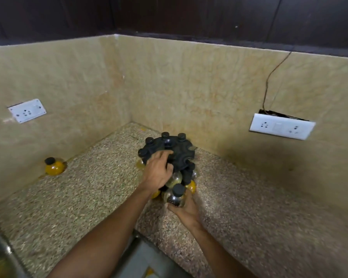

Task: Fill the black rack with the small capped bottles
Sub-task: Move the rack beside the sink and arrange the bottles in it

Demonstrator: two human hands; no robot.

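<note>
The rack (172,155) stands on the speckled table (74,197) in the corner where two beige walls meet. Black-capped bottles fill its upper slots on the far and left sides, and more hang lower down, some with yellow contents.

The left hand (157,173) lies on the rack's top, fingers (165,154) fairly straight and spread over it. The right hand (186,212) cups a bottle (176,197) with dark contents from below, fingers curled round it, just at the rack's near side.

Another yellow bottle (53,166) sits well apart, against the left wall. One socket (27,110) is on the left wall, another on the right (281,126).
</note>
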